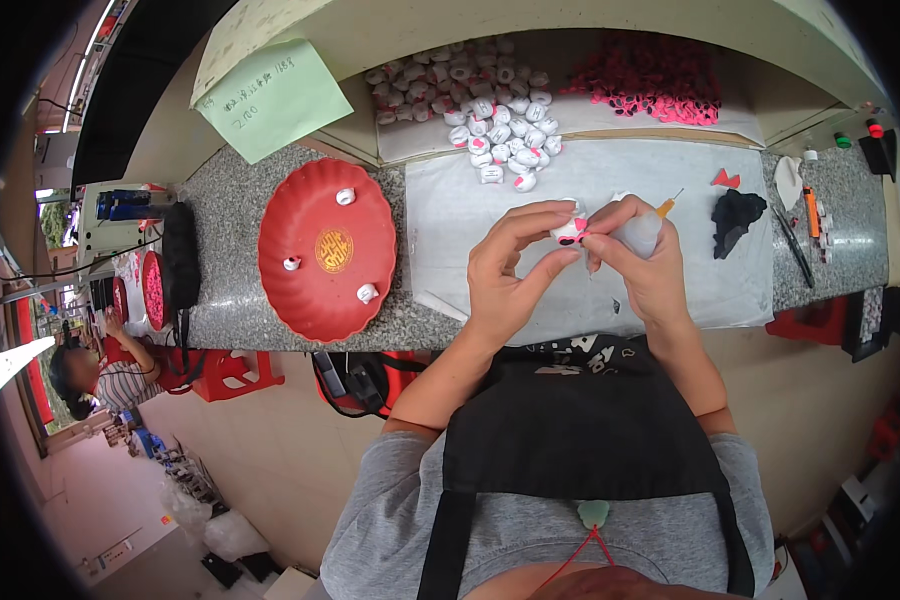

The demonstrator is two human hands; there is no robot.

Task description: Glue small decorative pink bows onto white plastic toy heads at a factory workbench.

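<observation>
Between the thumb and fingers of my left hand (508, 272) is a small white figurine piece (568, 231) with a pink and black part on its near side. My right hand (658, 268) meets it from the other side, thumb and fingertips at the pink part. Tucked in the same right hand is a translucent squeeze bottle (639, 236), its yellow needle tip (666, 207) pointing up and away to the right. Both hands are over a white sheet (450, 215) on the bench. My fingers partly cover the piece.
Many white figurine pieces (510, 130) are heaped at the back, beside a pile of pink parts (650, 85). A red scalloped plate (300, 215) with 3 pieces stands left. Right are a black cloth (738, 222), tweezers (794, 248) and an orange-handled tool (812, 212). Another person (120, 375) sits far left.
</observation>
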